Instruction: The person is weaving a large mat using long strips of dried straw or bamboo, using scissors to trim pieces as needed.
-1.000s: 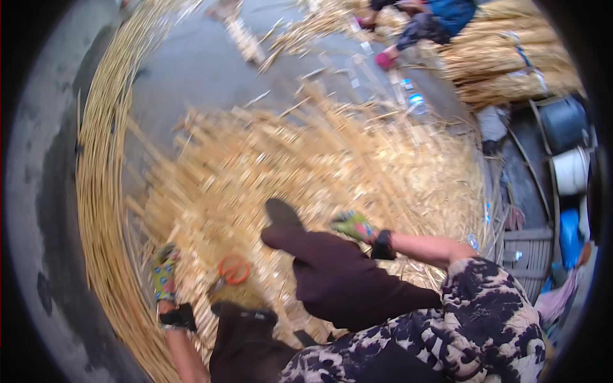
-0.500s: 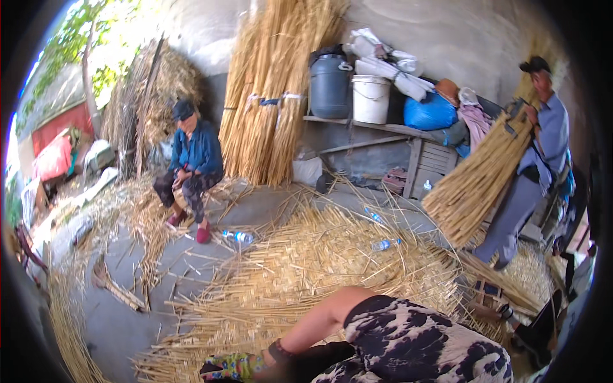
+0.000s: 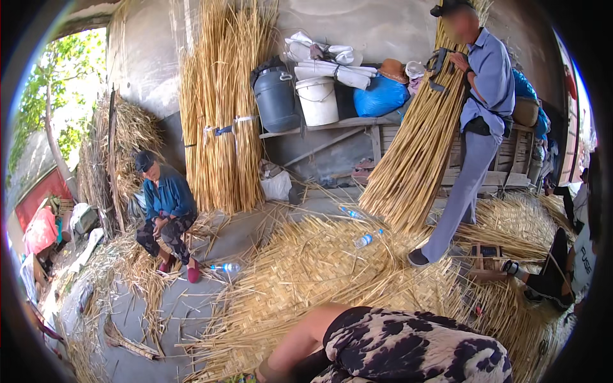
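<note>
My bent right arm [image 3: 300, 335], in a short black-and-pink patterned sleeve [image 3: 415, 345], crosses the bottom of the head view with its elbow forward. Only a floral-patterned sliver of my right hand [image 3: 241, 378] shows at the lower edge; its fingers are cut off, so any hold is hidden. My left hand is out of view. Beyond the arm spreads a large woven mat [image 3: 306, 255] of pale split reed, with loose strips along its edges. On the right, a standing person [image 3: 488, 76] grips a tall, slanting reed bundle [image 3: 415, 147], its base close to the mat.
A seated person [image 3: 169, 198] is at left, near a water bottle [image 3: 225, 267]. Another bottle [image 3: 367, 239] lies on the mat. Tall reed bundles [image 3: 220, 127] lean on the wall beside a shelf [image 3: 329, 127] with buckets. A wooden stool [image 3: 486, 258] stands at right.
The view has swung right and down, so the scene sits further left. My floral-covered hand has mostly left the lower edge. The standing person has shifted left with the bundle, nearer the mat.
</note>
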`<state>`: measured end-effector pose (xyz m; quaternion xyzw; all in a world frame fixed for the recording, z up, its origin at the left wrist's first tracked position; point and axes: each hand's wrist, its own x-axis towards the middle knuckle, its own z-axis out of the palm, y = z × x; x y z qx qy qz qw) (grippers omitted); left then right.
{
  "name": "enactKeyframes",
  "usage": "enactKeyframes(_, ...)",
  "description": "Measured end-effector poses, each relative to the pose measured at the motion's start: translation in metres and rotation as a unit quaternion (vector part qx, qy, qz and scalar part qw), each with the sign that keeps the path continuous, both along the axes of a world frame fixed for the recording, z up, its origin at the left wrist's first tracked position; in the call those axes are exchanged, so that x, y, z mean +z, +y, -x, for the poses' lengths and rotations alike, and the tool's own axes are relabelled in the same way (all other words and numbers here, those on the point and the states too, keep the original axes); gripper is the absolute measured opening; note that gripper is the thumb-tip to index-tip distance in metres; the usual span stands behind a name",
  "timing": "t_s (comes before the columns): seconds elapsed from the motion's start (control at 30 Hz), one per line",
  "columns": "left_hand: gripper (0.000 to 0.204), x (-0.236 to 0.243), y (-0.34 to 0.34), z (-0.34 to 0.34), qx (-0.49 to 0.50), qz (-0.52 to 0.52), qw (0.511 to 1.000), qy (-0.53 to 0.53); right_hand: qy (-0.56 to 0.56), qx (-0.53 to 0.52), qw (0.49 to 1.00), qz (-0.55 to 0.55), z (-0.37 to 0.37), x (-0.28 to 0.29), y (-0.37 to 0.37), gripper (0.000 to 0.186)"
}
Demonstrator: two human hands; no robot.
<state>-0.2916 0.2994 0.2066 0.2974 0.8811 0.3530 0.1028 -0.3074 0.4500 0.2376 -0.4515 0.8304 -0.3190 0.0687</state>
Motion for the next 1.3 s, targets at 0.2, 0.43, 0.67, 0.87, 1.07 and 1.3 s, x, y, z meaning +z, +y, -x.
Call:
enactKeyframes(0.2, 0.036, -0.01, -0.015, -0.002, 0.014, 0.005, 0.999, 0.036, 0.006, 0.005, 1.0, -0.004, -0.001, -0.002, -0.013, 0.069)
enactKeyframes(0.43, 0.036, -0.026, -0.033, -0.005, 0.033, 0.0, 0.996, 0.082, 0.009, 0.013, 1.0, -0.021, 0.003, -0.008, -0.018, 0.07)
enactKeyframes(0.67, 0.036, -0.038, -0.051, -0.01, 0.058, -0.006, 0.989, 0.137, 0.025, 0.021, 0.998, -0.059, 0.006, -0.007, -0.031, 0.071)
enactKeyframes(0.87, 0.036, -0.049, -0.059, -0.018, 0.088, 0.005, 0.979, 0.185, 0.038, 0.019, 0.994, -0.1, -0.006, -0.004, -0.041, 0.071)
enactKeyframes(1.07, 0.036, -0.052, -0.068, -0.014, 0.102, 0.009, 0.973, 0.205, 0.046, 0.021, 0.992, -0.117, -0.008, -0.001, -0.042, 0.072)
enactKeyframes(1.3, 0.036, -0.055, -0.073, -0.02, 0.124, 0.028, 0.967, 0.219, 0.054, 0.044, 0.991, -0.114, -0.013, 0.001, -0.046, 0.073)
